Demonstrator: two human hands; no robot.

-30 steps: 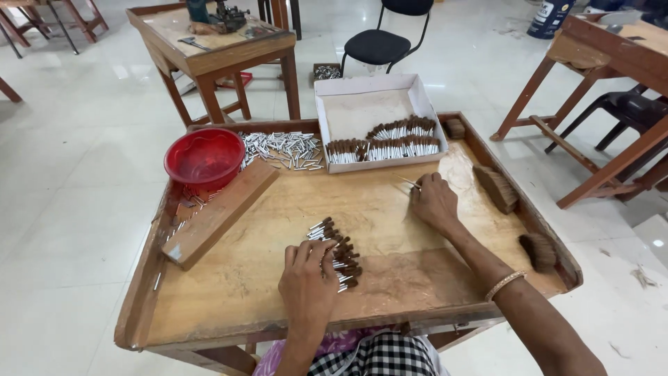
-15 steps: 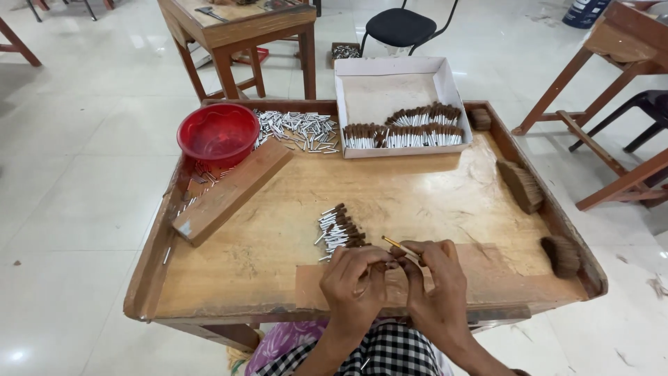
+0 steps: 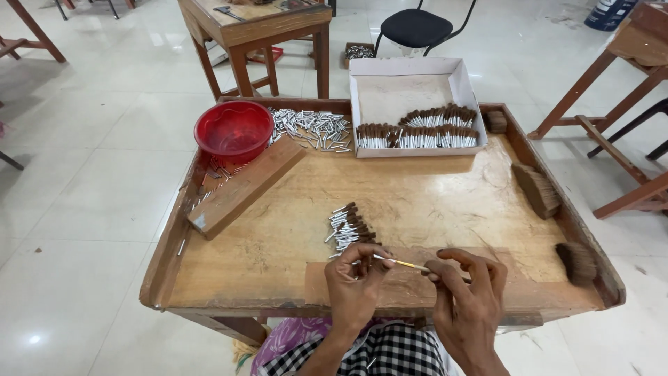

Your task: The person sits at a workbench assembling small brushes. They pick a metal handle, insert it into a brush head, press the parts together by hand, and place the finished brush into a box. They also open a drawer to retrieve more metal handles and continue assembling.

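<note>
A thin pale stick (image 3: 400, 263) is held level above the near edge of the counter (image 3: 431, 202), spanning the gap between the two hands. The left hand (image 3: 355, 282) pinches its left end between thumb and fingertips, and the right hand (image 3: 466, 296) takes the right end the same way, so both sets of fingers are closed narrowly on the stick, the other fingers curled loosely. It looks very light and slender, stiff enough to stay straight but probably easy to snap or bend, so a gentle pinch at the ends, as here, seems the safe hold.

Just beyond the left hand lies a small heap of short rolled pieces (image 3: 350, 228) with brown and white ends, close to the fingers but not touching them. Farther left a wooden block (image 3: 245, 186) lies at an angle, and beyond it stands a red bowl (image 3: 233, 131). Beside the bowl, at the far edge, is a scatter of small white tubes (image 3: 313, 129). A shallow white box (image 3: 410, 87) at the far right holds rows of finished pieces (image 3: 417, 131). Two brown brushes (image 3: 537, 189) (image 3: 576, 262) lie along the right rim.
</note>
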